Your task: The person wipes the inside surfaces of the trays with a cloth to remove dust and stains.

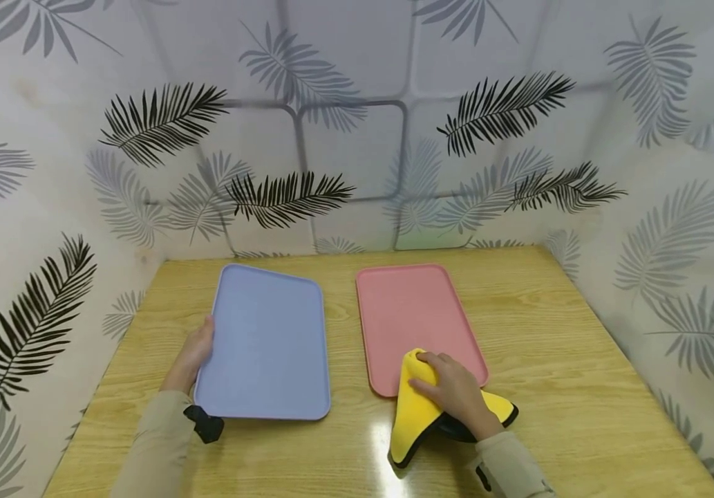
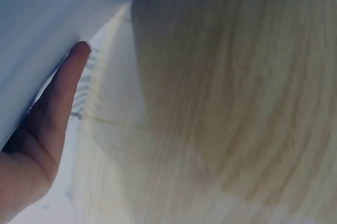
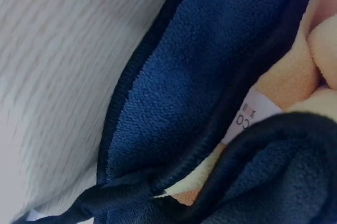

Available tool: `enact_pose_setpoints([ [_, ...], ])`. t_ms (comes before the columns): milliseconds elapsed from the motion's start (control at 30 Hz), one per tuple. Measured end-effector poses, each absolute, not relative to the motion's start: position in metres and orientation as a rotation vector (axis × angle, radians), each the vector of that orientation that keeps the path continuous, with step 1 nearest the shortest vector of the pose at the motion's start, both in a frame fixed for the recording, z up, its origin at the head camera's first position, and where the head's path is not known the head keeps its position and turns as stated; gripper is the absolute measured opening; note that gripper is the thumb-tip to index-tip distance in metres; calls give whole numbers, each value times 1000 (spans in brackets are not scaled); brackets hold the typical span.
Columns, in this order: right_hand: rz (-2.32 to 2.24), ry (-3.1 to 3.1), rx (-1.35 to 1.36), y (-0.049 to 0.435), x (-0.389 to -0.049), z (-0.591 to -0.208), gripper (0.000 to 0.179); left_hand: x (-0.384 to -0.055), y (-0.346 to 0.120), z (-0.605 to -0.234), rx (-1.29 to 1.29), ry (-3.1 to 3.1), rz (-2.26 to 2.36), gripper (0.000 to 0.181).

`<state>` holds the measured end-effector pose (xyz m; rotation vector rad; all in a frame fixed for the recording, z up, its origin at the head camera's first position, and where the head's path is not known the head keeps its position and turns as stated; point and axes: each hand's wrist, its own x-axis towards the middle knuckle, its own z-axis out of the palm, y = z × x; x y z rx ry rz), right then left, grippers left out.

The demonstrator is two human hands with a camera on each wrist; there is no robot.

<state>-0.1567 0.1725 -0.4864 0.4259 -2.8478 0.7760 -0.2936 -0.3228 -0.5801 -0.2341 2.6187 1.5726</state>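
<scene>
My left hand (image 1: 196, 351) grips the left edge of a light blue rectangular tray (image 1: 263, 346). The tray is tilted, its left side raised from the table. In the left wrist view the fingers (image 2: 60, 98) lie along the tray's underside (image 2: 42, 19). My right hand (image 1: 456, 389) holds a bunched yellow cleaning cloth (image 1: 414, 425) with a black border, over the near end of a pink tray (image 1: 419, 318). The right wrist view shows the cloth's dark blue back (image 3: 174, 103) and a white label (image 3: 255, 111) in its folds; the right fingers are hidden there.
A wood-grain table (image 1: 344, 456) lies under both trays, which stand side by side with a gap between them. Leaf-patterned sheeting (image 1: 357, 159) encloses the table at the back and on both sides.
</scene>
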Motion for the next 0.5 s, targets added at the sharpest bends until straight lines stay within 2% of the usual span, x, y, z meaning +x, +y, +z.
enact_pose_setpoints([
  [133,775,-2856,439,171,-157,-488,47,-252,-286,-512,-266,2614,1472,71],
  [200,776,-2864,442,171,-158,-488,47,-239,-275,-495,-282,2596,1479,64],
  [300,780,-2875,440,170,-157,-487,47,-231,-271,-493,-265,2521,1556,52],
  [500,775,-2895,443,168,-158,-487,46,-231,-269,-509,-257,2414,1676,44],
])
